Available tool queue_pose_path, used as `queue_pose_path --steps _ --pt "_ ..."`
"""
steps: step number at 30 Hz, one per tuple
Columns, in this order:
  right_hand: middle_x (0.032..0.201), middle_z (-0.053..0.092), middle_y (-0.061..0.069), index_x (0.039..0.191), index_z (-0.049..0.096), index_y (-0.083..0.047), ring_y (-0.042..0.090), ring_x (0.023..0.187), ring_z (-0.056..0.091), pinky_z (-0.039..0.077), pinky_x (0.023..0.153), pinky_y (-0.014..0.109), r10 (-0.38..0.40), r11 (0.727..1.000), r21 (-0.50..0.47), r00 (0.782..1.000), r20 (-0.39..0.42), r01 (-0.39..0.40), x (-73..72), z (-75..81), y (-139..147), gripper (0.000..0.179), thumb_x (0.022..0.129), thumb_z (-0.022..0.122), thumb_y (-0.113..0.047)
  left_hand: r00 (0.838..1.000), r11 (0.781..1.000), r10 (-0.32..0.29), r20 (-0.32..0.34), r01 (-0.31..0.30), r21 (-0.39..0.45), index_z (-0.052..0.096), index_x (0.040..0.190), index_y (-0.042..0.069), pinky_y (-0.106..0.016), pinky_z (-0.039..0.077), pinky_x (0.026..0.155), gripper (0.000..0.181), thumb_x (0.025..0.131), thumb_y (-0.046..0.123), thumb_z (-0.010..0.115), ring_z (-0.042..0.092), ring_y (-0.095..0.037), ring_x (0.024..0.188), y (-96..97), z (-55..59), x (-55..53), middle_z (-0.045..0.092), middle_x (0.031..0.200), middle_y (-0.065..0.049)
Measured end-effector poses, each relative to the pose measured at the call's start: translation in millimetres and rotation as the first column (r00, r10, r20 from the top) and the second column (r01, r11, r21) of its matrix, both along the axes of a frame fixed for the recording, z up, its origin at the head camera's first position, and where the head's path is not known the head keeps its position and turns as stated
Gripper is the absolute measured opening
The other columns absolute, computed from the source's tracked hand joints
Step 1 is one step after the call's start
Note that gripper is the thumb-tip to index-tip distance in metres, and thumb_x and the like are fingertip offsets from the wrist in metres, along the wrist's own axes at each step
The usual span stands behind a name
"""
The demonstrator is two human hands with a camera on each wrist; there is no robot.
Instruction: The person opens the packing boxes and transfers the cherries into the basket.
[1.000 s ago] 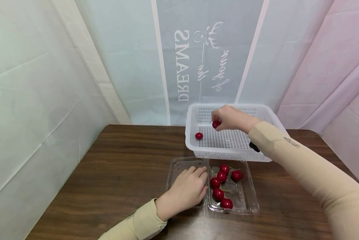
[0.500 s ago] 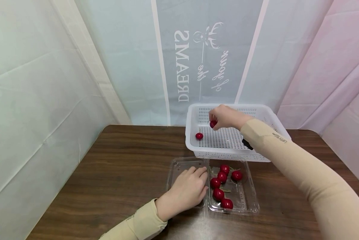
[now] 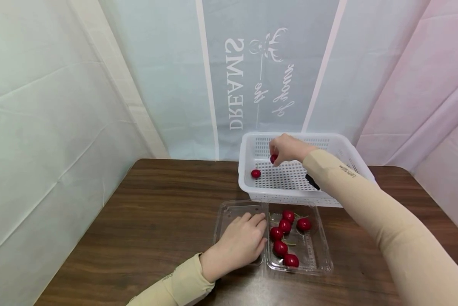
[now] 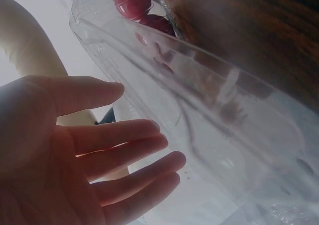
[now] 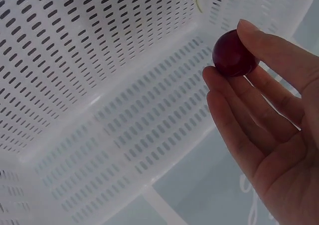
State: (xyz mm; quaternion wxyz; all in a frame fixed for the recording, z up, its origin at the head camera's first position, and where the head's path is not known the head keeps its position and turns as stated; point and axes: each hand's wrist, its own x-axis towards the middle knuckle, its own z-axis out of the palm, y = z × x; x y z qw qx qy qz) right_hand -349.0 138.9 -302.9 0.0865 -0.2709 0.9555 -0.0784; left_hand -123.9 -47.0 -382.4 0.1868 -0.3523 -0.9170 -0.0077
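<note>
In the head view my right hand (image 3: 290, 147) is inside the white plastic basket (image 3: 248, 187), above its floor. It pinches a dark red cherry (image 5: 233, 54) between thumb and fingertips, as the right wrist view shows. Another cherry (image 3: 256, 174) lies on the basket floor, to the left. My left hand (image 3: 241, 239) rests at the lid half (image 3: 229, 211) of a clear plastic clamshell box, fingers relaxed and slightly spread, gripping nothing. Several cherries (image 3: 280, 248) with green stems lie in the box's other half (image 3: 317, 250), just right of that hand.
A brown wooden table (image 3: 156, 204) bears the box and, behind it, the basket. A printed grey-blue cloth (image 3: 267, 85) hangs behind the table, and pale cloth (image 3: 41, 127) closes off the left side.
My right hand has shifted slightly left within the basket, still pinching the cherry, and its forearm has swung left. My left hand and the cherries in the box have stayed in place.
</note>
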Motion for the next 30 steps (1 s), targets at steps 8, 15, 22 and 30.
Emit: queue_pose_path --steps 8,15,22,30 --pt "0.084 0.071 0.008 0.088 0.066 -0.006 0.018 0.079 0.065 0.053 0.075 0.034 -0.033 0.999 0.009 0.999 0.034 0.033 -5.3 -6.9 1.7 0.025 0.07 0.082 -0.011 1.0 1.0 -0.006 -0.009 0.006 -0.007 0.067 0.099 0.011 -0.028 0.051 0.069 0.026 0.084 0.033 0.066 0.061 -0.017 0.091 0.0 -0.2 -0.3 0.064 0.119 -0.004" --pt "0.087 0.071 0.008 0.09 0.065 -0.006 0.019 0.082 0.066 0.052 0.077 0.035 -0.019 1.0 0.015 0.997 0.07 0.018 -8.3 -12.9 -4.6 0.027 0.069 0.082 -0.011 1.0 1.0 -0.003 -0.008 0.003 -0.014 0.067 0.101 0.011 -0.028 0.051 0.069 0.028 0.084 0.033 0.065 0.061 -0.018 0.092 -0.4 0.4 -0.5 0.064 0.119 -0.004" --pt "0.088 0.069 0.008 0.088 0.066 -0.006 0.021 0.083 0.063 0.052 0.075 0.033 -0.004 1.0 0.001 0.997 0.071 0.004 -9.6 -17.7 -13.7 0.026 0.069 0.082 -0.01 1.0 1.0 -0.001 -0.019 0.0 -0.019 0.067 0.103 0.011 -0.028 0.051 0.069 0.03 0.084 0.033 0.065 0.061 -0.017 0.092 -1.0 0.6 -0.1 0.064 0.119 -0.004" --pt "0.085 0.069 0.007 0.088 0.066 -0.005 0.021 0.082 0.063 0.052 0.074 0.033 0.008 1.0 0.017 0.998 0.068 -0.009 -9.7 -18.7 -20.5 0.026 0.068 0.082 -0.009 1.0 1.0 -0.002 -0.023 0.001 -0.017 0.067 0.102 0.011 -0.028 0.051 0.069 0.03 0.083 0.034 0.066 0.061 -0.017 0.091 -2.5 0.1 0.2 0.064 0.119 -0.003"
